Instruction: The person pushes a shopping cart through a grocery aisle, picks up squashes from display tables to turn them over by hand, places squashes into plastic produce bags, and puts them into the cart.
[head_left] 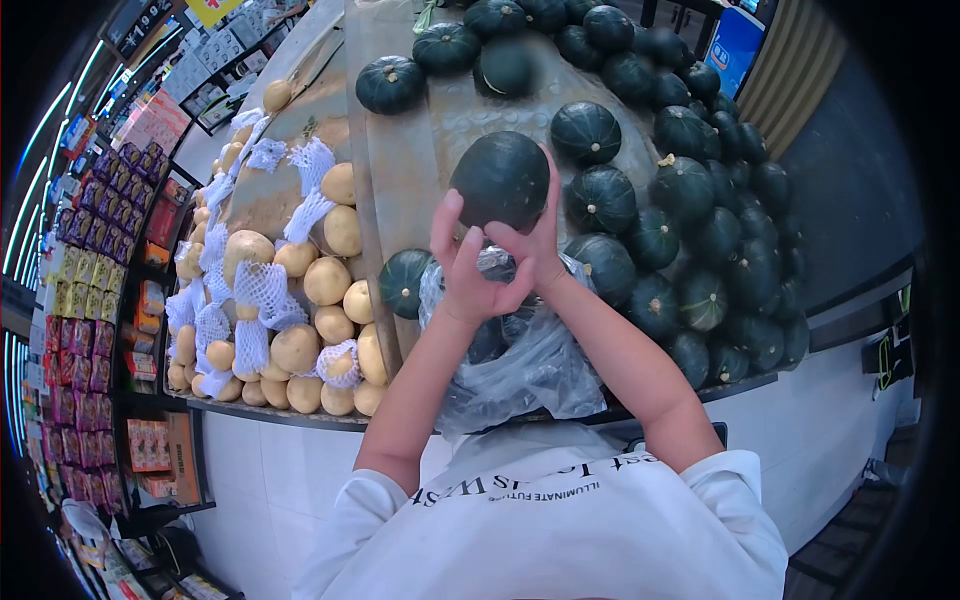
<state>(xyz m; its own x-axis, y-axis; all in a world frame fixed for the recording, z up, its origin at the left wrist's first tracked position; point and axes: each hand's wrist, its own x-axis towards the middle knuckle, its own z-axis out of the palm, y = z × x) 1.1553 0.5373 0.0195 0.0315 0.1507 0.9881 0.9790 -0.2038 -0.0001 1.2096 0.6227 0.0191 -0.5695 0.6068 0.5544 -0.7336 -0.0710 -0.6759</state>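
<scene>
A dark green kabocha squash [503, 178] is held up between both my hands over the display table. My left hand [470, 278] grips it from the lower left, with its thumb bent inward. My right hand [534, 240] wraps round its right and lower side, and the two hands nearly meet beneath it. Below them, a clear plastic bag [505, 385] sits at the table's front edge against my shirt. Dark round shapes show through the bag, partly hidden by my wrists. Just left of the bag lies another kabocha [404, 283].
Many kabocha squashes [690, 190] are piled on the right, with more along the back [446, 48]. On the left lie pale yellow melons [328, 281], some in white foam nets [262, 290]. Shelves of packaged goods [100, 260] stand farther left.
</scene>
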